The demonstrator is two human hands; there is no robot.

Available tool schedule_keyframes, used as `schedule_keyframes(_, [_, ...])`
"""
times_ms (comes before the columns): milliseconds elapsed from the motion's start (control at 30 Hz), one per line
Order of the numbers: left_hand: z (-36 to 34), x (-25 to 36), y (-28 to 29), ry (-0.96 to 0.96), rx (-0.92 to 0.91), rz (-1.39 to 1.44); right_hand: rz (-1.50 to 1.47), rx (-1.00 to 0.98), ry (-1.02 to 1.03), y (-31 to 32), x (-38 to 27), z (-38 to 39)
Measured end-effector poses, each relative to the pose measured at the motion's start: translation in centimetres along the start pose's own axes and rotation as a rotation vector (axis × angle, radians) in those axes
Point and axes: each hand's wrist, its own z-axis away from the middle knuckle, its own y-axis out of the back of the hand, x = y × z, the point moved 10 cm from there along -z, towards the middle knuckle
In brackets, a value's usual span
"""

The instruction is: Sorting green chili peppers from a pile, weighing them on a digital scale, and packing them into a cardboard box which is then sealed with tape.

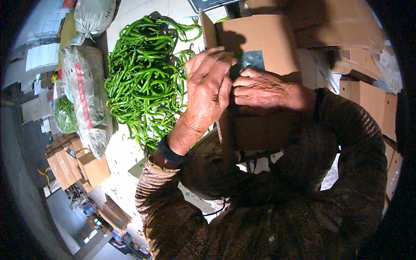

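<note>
A cardboard box (277, 37) stands open in front of me, its inside mostly in shadow. My left hand (208, 84) is at the box's left wall, fingers bent and pressed together toward the opening. Beside it, my right hand (262, 92) is curled closed over the box, knuckles close to the left fingers. What either hand grips is hidden. Just beyond the right hand shows a dark greenish, shiny sheet (252, 60) that looks like plastic. Left of the box, a big heap of long green chili peppers (145, 80) lies on a pale surface.
Filled, tied whitish sacks (89, 95) lie left of the peppers, near a clear bag of green produce (65, 115). Stacked cartons (65, 162) stand at the lower left. More cardboard boxes (366, 102) line the right side.
</note>
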Motion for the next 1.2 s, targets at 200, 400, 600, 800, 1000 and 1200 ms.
schedule_keyframes(200, [-0.7, -0.2, -0.4, 0.056, 0.168, 0.141, -0.099, 0.231, -0.057, 0.7, 0.4, -0.4])
schedule_keyframes(400, [-1.8, 0.3, -6.1, 0.173, 0.16, 0.296, -0.121, 0.321, -0.937, 2.1, 8.5, 4.7])
schedule_keyframes(600, [-4.0, -3.6, -8.1, 0.175, 0.25, 0.03, -0.507, 1.033, -0.934, 6.1, 11.4, 9.5])
schedule_keyframes(800, [-7.9, -3.6, -12.3, 0.032, -0.021, -0.338, -0.003, 0.857, -1.112, 7.6, 14.2, 12.0])
schedule_keyframes(1000, [-6.1, -1.7, -12.4, 0.071, 0.036, -0.217, 0.342, 0.643, -1.066, 7.2, 14.7, 12.6])
schedule_keyframes(1200, [-4.5, 1.0, -16.0, -0.13, -0.195, -0.233, 0.275, 0.574, -0.86, 7.8, 14.0, 13.3])
